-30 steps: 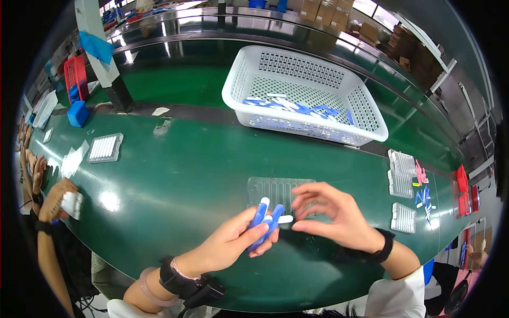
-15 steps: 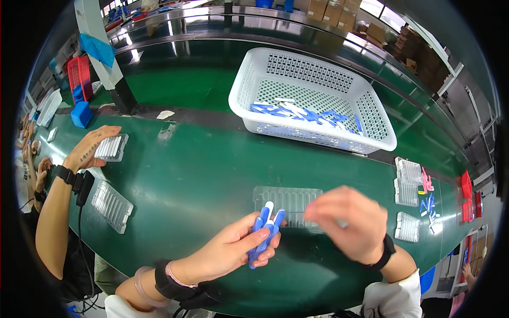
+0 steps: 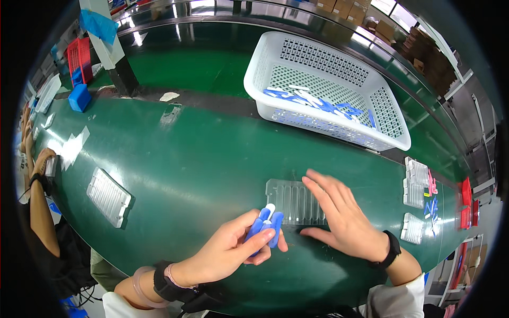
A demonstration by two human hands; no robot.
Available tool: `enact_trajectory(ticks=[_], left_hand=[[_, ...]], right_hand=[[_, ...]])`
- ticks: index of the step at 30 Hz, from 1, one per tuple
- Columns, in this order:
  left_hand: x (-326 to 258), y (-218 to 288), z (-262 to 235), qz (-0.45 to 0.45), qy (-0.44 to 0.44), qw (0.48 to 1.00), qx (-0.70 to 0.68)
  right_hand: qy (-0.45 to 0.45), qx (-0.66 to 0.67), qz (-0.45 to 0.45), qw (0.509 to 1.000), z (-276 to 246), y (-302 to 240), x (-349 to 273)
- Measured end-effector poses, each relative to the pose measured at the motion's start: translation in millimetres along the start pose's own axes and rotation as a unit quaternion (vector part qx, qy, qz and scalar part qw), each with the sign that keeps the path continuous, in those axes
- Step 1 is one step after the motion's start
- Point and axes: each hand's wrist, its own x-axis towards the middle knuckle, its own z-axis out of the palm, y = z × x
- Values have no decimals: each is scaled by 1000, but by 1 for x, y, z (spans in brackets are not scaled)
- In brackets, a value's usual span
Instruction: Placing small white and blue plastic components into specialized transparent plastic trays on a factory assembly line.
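My left hand (image 3: 231,245) is closed round a small bunch of blue and white plastic sticks (image 3: 276,227), their rounded tips pointing up and away from me. Beside it lies a clear plastic tray (image 3: 288,195) with parallel ribbed slots, flat on the green table. My right hand (image 3: 349,225) hovers at the tray's right end, fingers spread and thumb apart, with nothing in it. It covers that end of the tray, and I cannot tell whether the fingers touch it.
A white perforated basket (image 3: 328,131) holding blue and white sticks stands beyond the tray. Ribbed trays (image 3: 412,228) and loose blue and pink pieces (image 3: 432,209) lie at the right. Another ribbed tray (image 3: 108,197) sits at the left, near a co-worker's hand (image 3: 43,159).
My right hand has opened from a blurred, bunched pose and lowered toward the tray. The co-worker's arm has drawn back to the far left. The view has shifted slightly.
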Motion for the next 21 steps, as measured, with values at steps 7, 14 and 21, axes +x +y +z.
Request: enact_trajectory(ticks=[7,14,21], left_hand=[[-3,-7,0,17,9,999,47],[0,-9,1,-21,-20,999,-24],[-1,-13,-5,-71,38,991,-110]], right_hand=[[-37,7,13,999,-7,7,-10],[-31,597,138,789,9,-12,1],[-78,485,254,833,-4,23,40]])
